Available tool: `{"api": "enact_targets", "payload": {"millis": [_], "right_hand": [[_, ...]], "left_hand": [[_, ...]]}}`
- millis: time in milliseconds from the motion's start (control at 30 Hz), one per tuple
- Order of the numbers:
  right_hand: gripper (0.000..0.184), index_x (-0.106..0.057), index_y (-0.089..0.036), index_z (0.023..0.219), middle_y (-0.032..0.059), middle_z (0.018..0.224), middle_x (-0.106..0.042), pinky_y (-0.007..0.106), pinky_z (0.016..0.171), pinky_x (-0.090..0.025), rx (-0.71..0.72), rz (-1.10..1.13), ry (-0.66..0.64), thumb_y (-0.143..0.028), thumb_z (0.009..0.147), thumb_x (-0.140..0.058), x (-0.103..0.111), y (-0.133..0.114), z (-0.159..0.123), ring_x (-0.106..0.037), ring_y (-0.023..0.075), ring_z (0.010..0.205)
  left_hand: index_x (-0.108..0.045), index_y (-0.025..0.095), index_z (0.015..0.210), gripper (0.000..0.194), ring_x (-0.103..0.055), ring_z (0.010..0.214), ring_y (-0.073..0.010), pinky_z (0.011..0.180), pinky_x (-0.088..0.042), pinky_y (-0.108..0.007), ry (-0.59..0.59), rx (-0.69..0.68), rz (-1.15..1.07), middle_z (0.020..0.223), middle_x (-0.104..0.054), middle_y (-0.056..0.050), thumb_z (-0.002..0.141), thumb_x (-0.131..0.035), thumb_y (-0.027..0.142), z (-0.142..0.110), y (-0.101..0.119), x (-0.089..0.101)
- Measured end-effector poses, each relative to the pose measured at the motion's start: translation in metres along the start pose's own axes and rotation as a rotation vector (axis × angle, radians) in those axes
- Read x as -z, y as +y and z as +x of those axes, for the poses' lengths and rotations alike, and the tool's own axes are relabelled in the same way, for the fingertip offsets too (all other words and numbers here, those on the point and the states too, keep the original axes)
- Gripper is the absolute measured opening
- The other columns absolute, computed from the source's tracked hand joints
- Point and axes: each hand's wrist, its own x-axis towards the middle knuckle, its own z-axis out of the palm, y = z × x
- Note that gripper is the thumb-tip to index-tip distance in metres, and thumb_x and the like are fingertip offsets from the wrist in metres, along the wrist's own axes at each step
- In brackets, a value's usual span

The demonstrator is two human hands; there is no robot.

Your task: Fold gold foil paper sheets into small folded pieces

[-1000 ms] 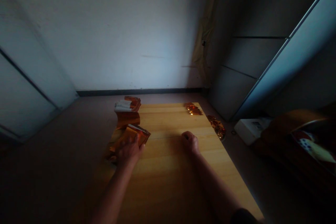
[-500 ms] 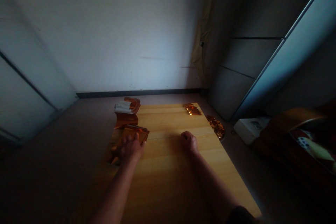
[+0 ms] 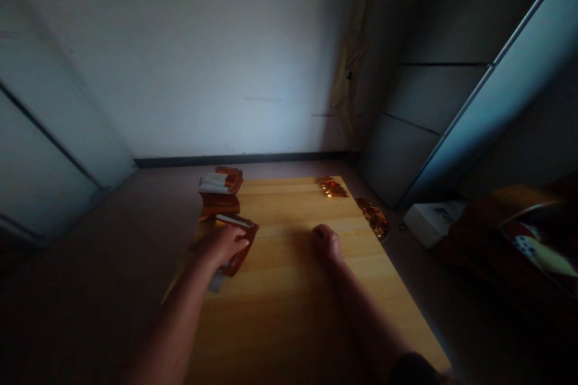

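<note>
My left hand [image 3: 226, 243] is over a stack of shiny copper-coloured foil sheets [image 3: 241, 258] at the table's left side. Its fingers are bent and closed on a foil sheet, though the grip is partly hidden. A pale grey flap [image 3: 217, 281] shows below the wrist. My right hand [image 3: 328, 242] rests as a fist on the wooden table [image 3: 280, 289], near its middle. What that fist holds, if anything, is hidden.
Another copper foil pile with a whitish face [image 3: 214, 183] lies at the far left corner. Small shiny foil pieces [image 3: 333, 187] sit at the far right corner. Beyond the right edge are crumpled foil [image 3: 374, 216] and a white box [image 3: 428, 222].
My left hand has gone from lying spread on the foil stack to bent, closed fingers. A pale flap now shows beneath it, and the stack's far edge looks whiter. The right fist stays put.
</note>
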Motion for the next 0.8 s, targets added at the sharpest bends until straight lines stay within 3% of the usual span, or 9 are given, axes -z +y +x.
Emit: {"api": "enact_targets", "payload": {"millis": [67, 167, 233, 333, 400, 500, 633, 800], "right_hand": [[0.015, -0.061, -0.019, 0.068, 0.0027, 0.071, -0.063, 0.024, 0.061, -0.041, -0.018, 0.005, 0.000, -0.028, 0.069, -0.048, 0.001, -0.002, 0.000, -0.055, 0.0155, 0.067], [0.016, -0.060, -0.019, 0.068, 0.0028, 0.070, -0.062, 0.024, 0.062, -0.041, -0.024, 0.011, 0.001, -0.029, 0.068, -0.048, 0.002, -0.004, 0.000, -0.056, 0.0158, 0.067], [0.016, -0.060, -0.019, 0.067, 0.0030, 0.070, -0.062, 0.024, 0.062, -0.041, -0.014, 0.016, 0.004, -0.029, 0.068, -0.048, 0.003, -0.004, 0.000, -0.055, 0.0159, 0.066], [0.016, -0.060, -0.019, 0.067, 0.0031, 0.070, -0.061, 0.024, 0.062, -0.041, 0.008, 0.029, 0.000, -0.029, 0.068, -0.047, 0.004, -0.005, -0.001, -0.055, 0.0159, 0.067], [0.016, -0.059, -0.019, 0.067, 0.0029, 0.070, -0.061, 0.024, 0.062, -0.041, 0.006, 0.032, 0.001, -0.029, 0.068, -0.047, 0.003, -0.005, -0.001, -0.055, 0.0159, 0.067], [0.016, -0.059, -0.019, 0.067, 0.0027, 0.069, -0.061, 0.024, 0.061, -0.040, -0.009, 0.029, 0.005, -0.030, 0.068, -0.048, 0.003, -0.006, -0.002, -0.055, 0.0159, 0.065], [0.016, -0.060, -0.019, 0.067, 0.0023, 0.067, -0.061, 0.024, 0.061, -0.040, -0.015, 0.024, 0.005, -0.031, 0.069, -0.049, 0.004, -0.010, -0.003, -0.055, 0.0155, 0.064], [0.016, -0.060, -0.020, 0.067, 0.0020, 0.067, -0.061, 0.024, 0.061, -0.041, -0.018, 0.009, 0.004, -0.029, 0.069, -0.048, 0.007, -0.015, -0.003, -0.054, 0.0150, 0.063]], "left_hand": [[-0.069, 0.026, 0.090, 0.024, -0.063, 0.090, -0.0182, 0.075, -0.042, -0.024, -0.001, -0.115, -0.016, 0.096, -0.071, -0.001, 0.078, -0.051, 0.036, 0.003, -0.003, 0.004], [-0.070, 0.025, 0.087, 0.022, -0.063, 0.091, -0.0174, 0.078, -0.042, -0.024, 0.074, -0.140, 0.030, 0.098, -0.071, -0.001, 0.077, -0.050, 0.026, 0.013, -0.017, 0.000], [-0.070, 0.024, 0.088, 0.024, -0.063, 0.092, -0.0164, 0.080, -0.044, -0.023, -0.018, -0.128, -0.010, 0.096, -0.071, -0.002, 0.073, -0.052, 0.020, 0.018, -0.030, -0.009], [-0.066, 0.022, 0.108, 0.038, -0.055, 0.113, -0.0189, 0.094, -0.041, -0.025, -0.053, -0.167, -0.064, 0.122, -0.061, -0.006, 0.072, -0.056, 0.030, 0.017, -0.044, -0.027], [-0.056, 0.023, 0.125, 0.055, -0.042, 0.129, -0.0234, 0.104, -0.035, -0.031, -0.049, -0.162, -0.042, 0.143, -0.042, -0.007, 0.074, -0.054, 0.045, 0.011, -0.042, -0.035], [-0.046, 0.028, 0.134, 0.070, -0.034, 0.134, -0.0304, 0.105, -0.033, -0.040, -0.094, -0.086, 0.042, 0.150, -0.030, -0.007, 0.071, -0.054, 0.057, 0.000, -0.030, -0.043], [-0.042, 0.033, 0.136, 0.068, -0.034, 0.133, -0.0330, 0.103, -0.033, -0.045, -0.018, -0.030, 0.167, 0.151, -0.027, -0.007, 0.071, -0.056, 0.048, -0.006, -0.017, -0.051], [-0.042, 0.032, 0.136, 0.062, -0.036, 0.132, -0.0316, 0.103, -0.032, -0.043, 0.012, 0.031, 0.185, 0.151, -0.028, -0.008, 0.076, -0.051, 0.042, -0.005, -0.017, -0.057]]}}
